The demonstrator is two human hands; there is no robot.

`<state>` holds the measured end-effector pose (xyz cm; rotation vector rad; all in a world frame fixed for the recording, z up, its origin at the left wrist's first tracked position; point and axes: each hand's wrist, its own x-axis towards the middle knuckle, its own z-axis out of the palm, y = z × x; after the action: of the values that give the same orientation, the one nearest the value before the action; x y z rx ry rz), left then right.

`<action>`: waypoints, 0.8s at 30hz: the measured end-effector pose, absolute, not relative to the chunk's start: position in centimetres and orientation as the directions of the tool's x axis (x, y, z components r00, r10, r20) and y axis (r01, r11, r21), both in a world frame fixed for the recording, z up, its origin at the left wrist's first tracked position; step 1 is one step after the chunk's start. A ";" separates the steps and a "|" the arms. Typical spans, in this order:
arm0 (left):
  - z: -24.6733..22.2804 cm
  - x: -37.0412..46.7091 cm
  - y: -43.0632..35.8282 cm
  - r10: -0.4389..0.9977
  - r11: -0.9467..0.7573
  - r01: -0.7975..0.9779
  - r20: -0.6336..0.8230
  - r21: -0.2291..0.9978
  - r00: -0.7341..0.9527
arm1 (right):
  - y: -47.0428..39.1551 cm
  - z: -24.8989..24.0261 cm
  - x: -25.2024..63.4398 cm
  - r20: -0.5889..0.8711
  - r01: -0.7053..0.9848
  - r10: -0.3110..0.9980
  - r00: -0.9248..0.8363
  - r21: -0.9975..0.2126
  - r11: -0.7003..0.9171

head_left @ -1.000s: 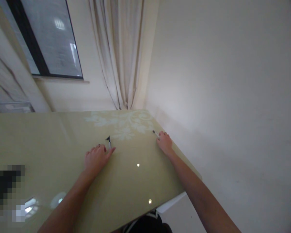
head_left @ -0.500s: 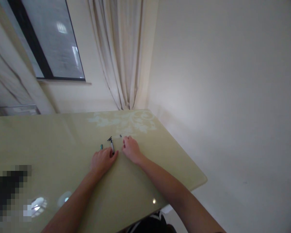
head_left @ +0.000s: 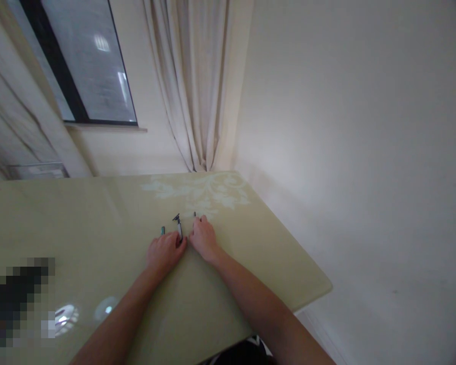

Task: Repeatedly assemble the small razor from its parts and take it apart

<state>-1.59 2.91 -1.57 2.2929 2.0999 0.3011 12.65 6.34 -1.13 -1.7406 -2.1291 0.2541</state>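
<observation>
A razor (head_left: 180, 229) with a dark head and a grey handle points away from me, its handle end between the thumb and fingers of my left hand (head_left: 164, 252), which rests closed on the table. Just beyond that hand's other fingers lies a small dark greenish piece (head_left: 162, 230), too small to name. My right hand (head_left: 204, 238) is beside it, fingers curled down and closed. At its fingertips shows a small dark piece (head_left: 194, 214); whether the fingers grip it is hidden.
The glossy pale yellow-green table (head_left: 110, 223) has a white floral pattern at its far corner. A pixelated dark shape (head_left: 15, 299) lies at the left. Behind stand a curtain (head_left: 197, 101) and a window (head_left: 95, 66); a plain wall (head_left: 345, 126) borders the right side.
My right hand has moved slightly left, closer to the left hand and the small dark piece. The razor stays at my left hand. The whole view has shifted a little.
</observation>
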 end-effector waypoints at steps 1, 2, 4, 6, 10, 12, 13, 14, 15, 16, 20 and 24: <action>-1.5 -1.6 2.9 0.989 -0.094 0.985 0.130 0.142 0.076 | 6.3 -1.1 12.7 0.168 0.902 0.972 -0.165 -0.373 0.218; -1.5 -1.6 2.8 0.989 -0.093 0.986 0.132 0.142 0.074 | 6.3 -1.0 12.7 0.164 0.900 0.972 -0.171 -0.376 0.221; -1.4 -1.6 2.7 0.989 -0.094 0.985 0.131 0.143 0.076 | 6.2 -0.8 12.9 0.170 0.893 0.968 -0.183 -0.383 0.236; -1.3 -1.6 2.7 0.989 -0.099 0.985 0.127 0.144 0.081 | 6.3 -0.5 13.5 0.192 0.891 0.964 -0.185 -0.381 0.247; -1.2 -1.5 2.5 0.990 -0.100 0.988 0.114 0.122 0.086 | 6.7 0.1 16.6 0.206 0.905 0.961 -0.182 -0.347 0.246; -1.0 -1.4 2.4 0.991 -0.099 0.988 0.102 0.116 0.087 | 7.1 0.1 18.9 0.159 0.906 0.969 -0.191 -0.352 0.237; -1.0 -1.4 2.4 0.991 -0.103 0.988 0.095 0.116 0.092 | 7.2 0.0 20.1 0.139 0.904 0.971 -0.194 -0.358 0.232; -0.9 -1.4 2.4 0.991 -0.106 0.988 0.090 0.117 0.096 | 7.3 -0.2 21.1 0.126 0.904 0.974 -0.186 -0.365 0.220; -0.9 -1.3 2.4 0.991 -0.108 0.987 0.088 0.117 0.098 | 7.4 -0.5 22.1 0.117 0.905 0.978 -0.173 -0.373 0.205; -0.9 -1.3 2.3 0.991 -0.109 0.987 0.088 0.117 0.099 | 7.4 -0.8 22.9 0.119 0.902 0.980 -0.161 -0.386 0.195; -1.0 -1.4 2.3 0.992 -0.103 0.989 0.079 0.105 0.095 | 7.2 -1.7 24.3 0.107 0.879 0.981 -0.159 -0.437 0.190; -1.0 -1.5 2.1 0.993 -0.101 0.992 0.070 0.079 0.095 | 6.9 -1.7 24.1 0.085 0.887 0.974 -0.208 -0.404 0.225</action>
<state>-1.48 2.15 -1.03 2.3165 2.0989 0.1642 24.08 6.90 -1.66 -1.7344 -2.1836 0.3839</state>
